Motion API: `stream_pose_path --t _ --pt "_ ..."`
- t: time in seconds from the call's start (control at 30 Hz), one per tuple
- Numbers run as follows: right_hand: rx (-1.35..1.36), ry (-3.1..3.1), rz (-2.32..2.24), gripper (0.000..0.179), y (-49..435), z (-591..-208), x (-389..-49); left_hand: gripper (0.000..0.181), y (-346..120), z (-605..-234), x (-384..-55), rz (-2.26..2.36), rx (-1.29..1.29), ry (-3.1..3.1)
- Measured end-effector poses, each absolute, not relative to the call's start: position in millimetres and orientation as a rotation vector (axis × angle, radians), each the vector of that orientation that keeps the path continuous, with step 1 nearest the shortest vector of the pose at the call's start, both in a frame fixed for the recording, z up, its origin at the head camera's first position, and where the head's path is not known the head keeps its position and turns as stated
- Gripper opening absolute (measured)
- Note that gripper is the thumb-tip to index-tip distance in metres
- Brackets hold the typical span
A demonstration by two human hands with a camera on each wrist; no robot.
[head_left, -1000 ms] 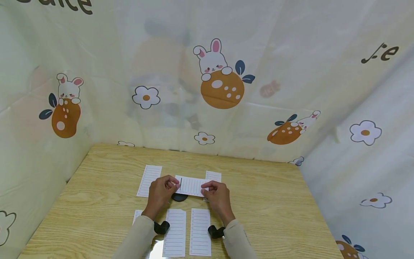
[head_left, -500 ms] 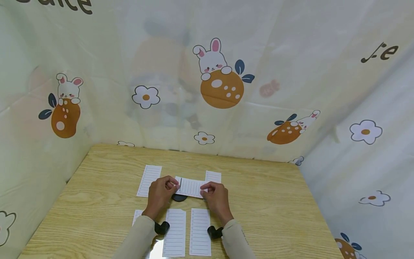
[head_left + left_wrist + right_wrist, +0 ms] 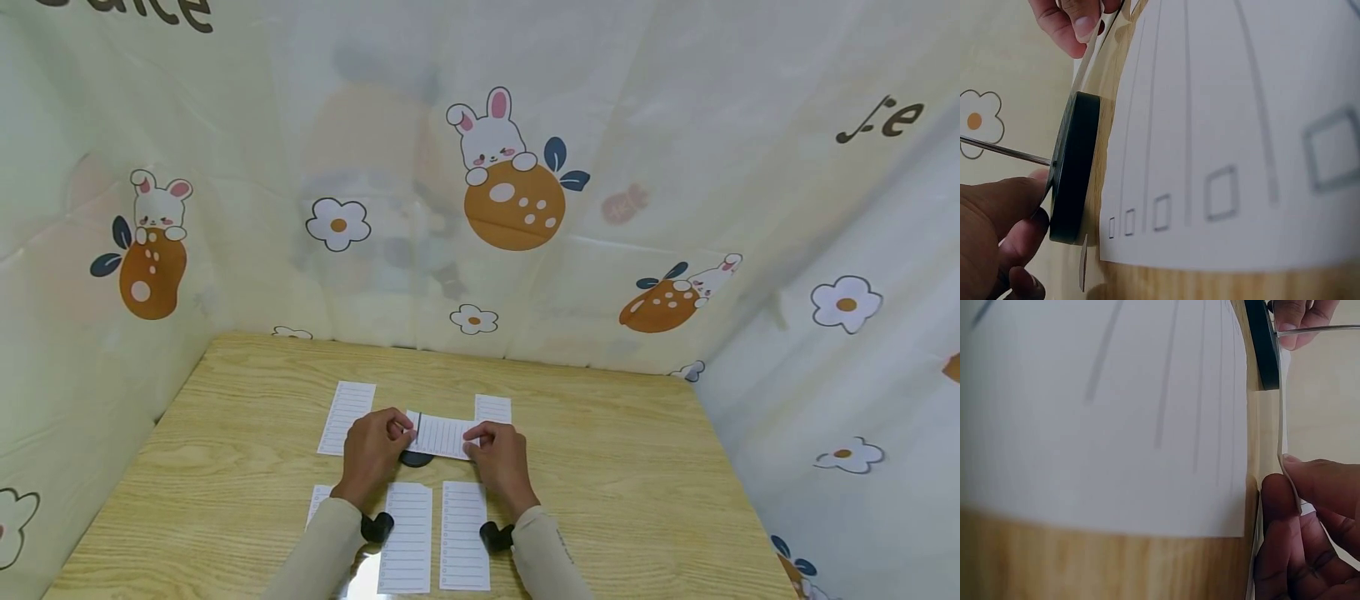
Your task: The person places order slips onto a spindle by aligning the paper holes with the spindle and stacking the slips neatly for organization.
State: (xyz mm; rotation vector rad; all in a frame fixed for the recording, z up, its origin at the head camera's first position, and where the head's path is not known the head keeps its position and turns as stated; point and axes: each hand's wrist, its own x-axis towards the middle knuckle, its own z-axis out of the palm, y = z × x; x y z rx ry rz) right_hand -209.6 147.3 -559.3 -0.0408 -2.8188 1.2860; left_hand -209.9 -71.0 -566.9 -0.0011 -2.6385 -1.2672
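Note:
A white lined checklist sheet (image 3: 444, 438) is stretched sideways between the two hands, just over a round black base (image 3: 416, 459). My left hand (image 3: 372, 450) pinches its left end, and my right hand (image 3: 500, 462) pinches its right end. From the base rises a thin metal spike (image 3: 1007, 151), like that of a bill spike. In both wrist views the held sheet shows edge-on, low against the base, and the spike appears to pass through it near the left hand. In the right wrist view the right thumb and fingers (image 3: 1322, 484) bend the sheet's end slightly.
More lined sheets lie on the wooden table (image 3: 615, 483): one at the back left (image 3: 347, 417), one behind the right hand (image 3: 493, 407), a pair near the front (image 3: 405, 537), and one partly under the left sleeve (image 3: 318, 500). A printed curtain (image 3: 405, 275) encloses the table.
The right hand has shifted slightly left with its end of the sheet, and the sheet sits a little lower. The left hand has stayed nearly still.

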Motion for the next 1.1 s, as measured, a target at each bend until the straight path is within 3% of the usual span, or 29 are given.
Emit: stream_pose_path --t 1.1 --pt "-0.114 -2.833 1.114 0.015 146.0 -559.4 -209.6 0.010 -76.5 -568.8 -208.2 -1.235 0.014 -2.673"
